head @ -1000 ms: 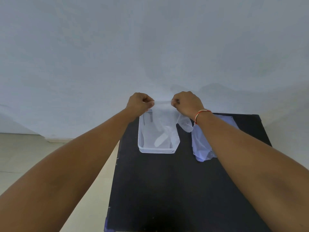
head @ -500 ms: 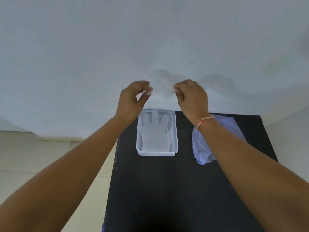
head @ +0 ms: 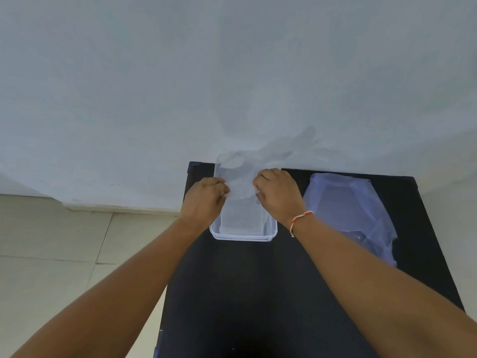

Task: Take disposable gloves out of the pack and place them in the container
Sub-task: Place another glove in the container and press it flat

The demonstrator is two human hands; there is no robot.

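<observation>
Over the container (head: 244,235) on the black table (head: 258,293), both hands pinch a clear glove (head: 241,187): left hand (head: 204,200), right hand (head: 277,196). It hangs into the container. The pack (head: 353,210) lies right of it

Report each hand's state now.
Left hand: closed, pinching the glove.
Right hand: closed, pinching the same glove.

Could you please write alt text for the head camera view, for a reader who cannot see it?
Both hands, left hand and right hand, pinch a thin clear glove over a clear container on a black table. The glove pack lies to the right, against a pale wall.
</observation>
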